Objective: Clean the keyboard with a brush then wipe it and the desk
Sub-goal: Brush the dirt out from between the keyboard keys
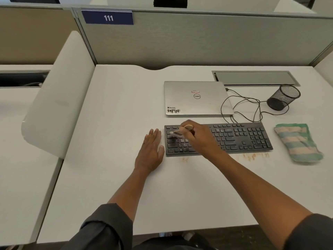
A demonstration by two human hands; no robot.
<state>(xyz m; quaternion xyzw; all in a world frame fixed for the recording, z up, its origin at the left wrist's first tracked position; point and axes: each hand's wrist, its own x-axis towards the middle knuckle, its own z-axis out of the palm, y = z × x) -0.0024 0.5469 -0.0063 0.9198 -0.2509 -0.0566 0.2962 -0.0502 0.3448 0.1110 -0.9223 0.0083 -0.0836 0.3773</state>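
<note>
Gripping the brush (180, 131), our right hand (200, 139) sets its bristles on the keyboard's (239, 138) left keys. Our left hand (150, 152) lies flat, fingers straight, on the tabletop (111, 123) beside the keyboard.

Head view, bright, even, diffuse indoor light, apparently from overhead; no hard highlights. White desk (111, 114) is close to overexposed toward its far edge, surface texture mostly washed out. Shadows soft and short: faint one under the left hand (150, 152) and along its forearm, thin dark band beneath the near edge of the keyboard (239, 139), small soft one beside the mesh cup (282, 97) near the far right corner. Laptop lid (196, 98) shows dull sheen, no glare. Motion blur on the brush (177, 132) and on the right hand (200, 138). Strong wide-angle distortion: partition and desk edges bow outward. Overall sharpness moderate; key legends unreadable.
</note>
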